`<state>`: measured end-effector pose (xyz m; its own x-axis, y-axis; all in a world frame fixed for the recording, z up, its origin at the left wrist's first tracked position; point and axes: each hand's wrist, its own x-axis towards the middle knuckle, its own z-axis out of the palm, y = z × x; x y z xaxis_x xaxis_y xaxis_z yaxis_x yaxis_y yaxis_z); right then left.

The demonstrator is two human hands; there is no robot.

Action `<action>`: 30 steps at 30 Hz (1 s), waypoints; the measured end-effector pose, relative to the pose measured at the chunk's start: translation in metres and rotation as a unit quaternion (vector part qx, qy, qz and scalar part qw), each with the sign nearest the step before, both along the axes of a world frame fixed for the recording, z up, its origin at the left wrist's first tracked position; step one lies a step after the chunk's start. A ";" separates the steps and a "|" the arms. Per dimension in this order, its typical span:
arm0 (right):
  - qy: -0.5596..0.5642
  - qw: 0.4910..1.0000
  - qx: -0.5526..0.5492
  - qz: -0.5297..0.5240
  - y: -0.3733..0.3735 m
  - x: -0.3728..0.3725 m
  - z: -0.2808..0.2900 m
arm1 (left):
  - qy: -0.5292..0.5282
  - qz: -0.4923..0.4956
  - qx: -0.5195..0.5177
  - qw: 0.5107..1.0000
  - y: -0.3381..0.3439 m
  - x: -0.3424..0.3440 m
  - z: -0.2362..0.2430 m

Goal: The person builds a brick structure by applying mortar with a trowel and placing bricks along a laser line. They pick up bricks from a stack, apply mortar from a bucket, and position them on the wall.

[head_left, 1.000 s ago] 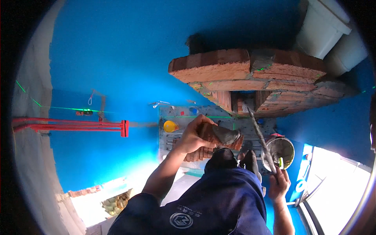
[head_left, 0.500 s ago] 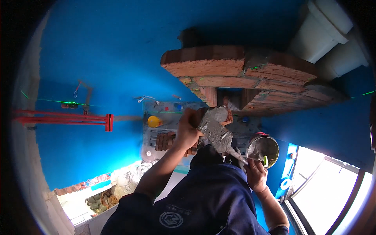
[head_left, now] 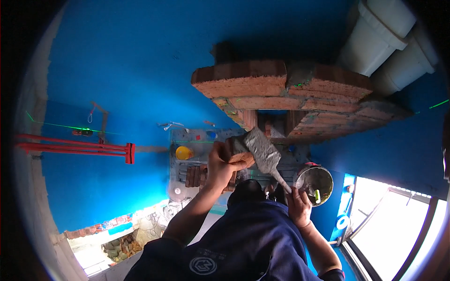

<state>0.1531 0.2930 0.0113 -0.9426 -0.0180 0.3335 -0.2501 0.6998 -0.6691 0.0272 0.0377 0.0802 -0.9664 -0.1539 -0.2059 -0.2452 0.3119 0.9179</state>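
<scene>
- Left hand: fingers and thumb bent around one brick, a reddish-brown block with rough faces.
- Right hand: fingers closed around the thin handle of one trowel; its flat, roundish blade is coated in lumpy grey mortar.
- The brick sits at the left hand's fingertips, and the trowel blade overlaps its right end, between the two hands; I cannot tell whether they touch.
- Just beside the right hand, to its right: one round bucket, smeared grey inside, with one bright green object in it.
- Just left of the left hand: a stack of reddish-brown bricks, too partly hidden to count.
- Further left of that hand: one smooth yellow tub.
- Beyond both hands: one brickwork structure of coarse orange-red bricks with grey joints, one squarish gap in it.
- Well beyond the right hand: two thick, smooth white pipes.
- Well left of the left hand: long red pipes against a blue wall.
</scene>
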 end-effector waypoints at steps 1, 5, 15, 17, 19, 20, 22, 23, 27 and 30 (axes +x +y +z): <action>-0.014 1.000 0.017 0.011 0.005 0.004 -0.001 | -0.012 0.044 0.111 0.993 -0.003 -0.001 -0.007; -0.083 0.995 0.027 0.049 0.030 0.023 0.002 | 0.016 0.096 0.213 0.972 -0.020 -0.002 -0.003; -0.439 0.788 -0.426 0.068 0.049 0.007 0.054 | 0.074 -0.164 0.115 0.977 -0.075 0.010 0.062; -0.553 0.673 -0.475 0.123 0.051 -0.013 0.062 | 0.060 -0.214 0.192 0.956 -0.064 0.010 0.082; -0.592 0.572 -0.525 0.215 0.047 -0.035 0.059 | 0.058 -0.265 0.171 0.947 -0.043 0.010 0.125; -0.587 0.576 -0.519 0.235 0.038 -0.047 0.068 | 0.052 -0.276 0.152 0.947 -0.037 0.012 0.138; -0.585 0.561 -0.521 0.267 0.017 -0.063 0.087 | 0.040 -0.297 0.111 0.948 -0.024 0.018 0.169; -0.581 0.559 -0.520 0.282 0.012 -0.069 0.095 | 0.110 -0.317 0.047 0.941 -0.020 0.016 0.169; -0.557 0.522 -0.542 0.350 -0.039 -0.092 0.122 | 0.221 -0.291 -0.106 0.925 -0.033 0.040 0.183; -0.588 0.489 -0.542 0.348 -0.075 -0.099 0.131 | 0.302 -0.273 -0.150 0.901 -0.041 0.054 0.188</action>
<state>0.0546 0.2180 0.1420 -0.3854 -0.8843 -0.2634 0.8289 -0.2064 -0.5200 0.0807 -0.0036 0.2681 -0.8365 0.4172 0.3552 0.5362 0.4901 0.6872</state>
